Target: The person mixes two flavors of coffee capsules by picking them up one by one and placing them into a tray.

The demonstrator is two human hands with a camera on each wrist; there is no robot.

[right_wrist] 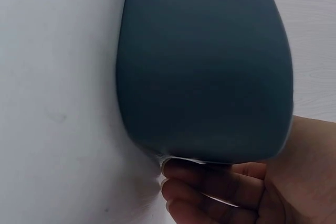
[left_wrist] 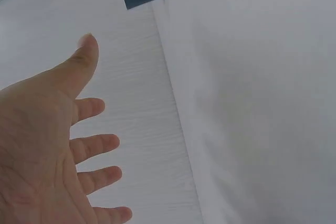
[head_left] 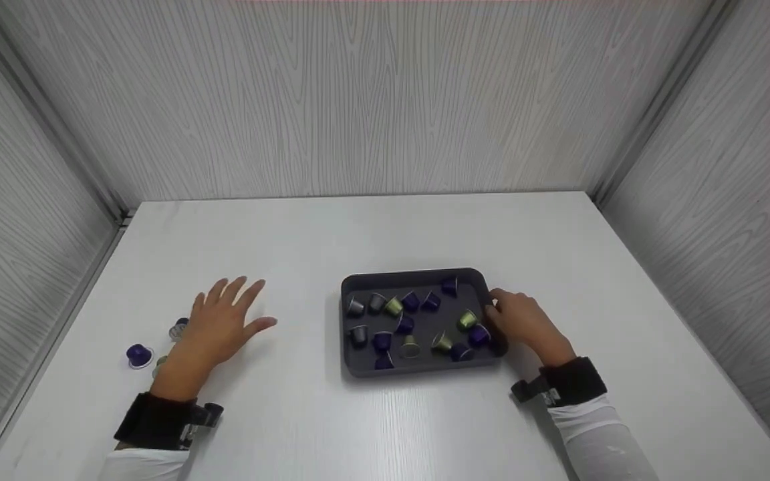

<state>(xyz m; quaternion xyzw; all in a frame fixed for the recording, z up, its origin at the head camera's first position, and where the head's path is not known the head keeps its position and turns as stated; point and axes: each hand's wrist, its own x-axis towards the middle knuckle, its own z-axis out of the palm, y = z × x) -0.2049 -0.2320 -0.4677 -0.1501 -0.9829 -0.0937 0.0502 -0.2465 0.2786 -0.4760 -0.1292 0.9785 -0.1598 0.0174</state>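
Observation:
A dark grey rectangular tray [head_left: 418,371] lies on the table with several coffee capsules inside, coloured purple, green, silver-grey and dark blue. My right hand [head_left: 525,324] grips the tray's right side; in the right wrist view the tray wall [right_wrist: 205,77] fills the middle, and the curled fingers [right_wrist: 210,182] reach round its lower edge. To the left of the tray, my left hand [head_left: 214,331] is held with fingers spread and thumb out, holding nothing. Beside it lies a purple capsule [head_left: 138,355]. A dark-topped capsule [head_left: 178,330] and a green capsule [head_left: 160,365] are partly hidden by the hand and wrist.
The white table [head_left: 278,234] is bounded by a grey wood-grain panel [head_left: 358,100] at the back and similar panels on the left and right. Both wrists wear black straps with small cameras.

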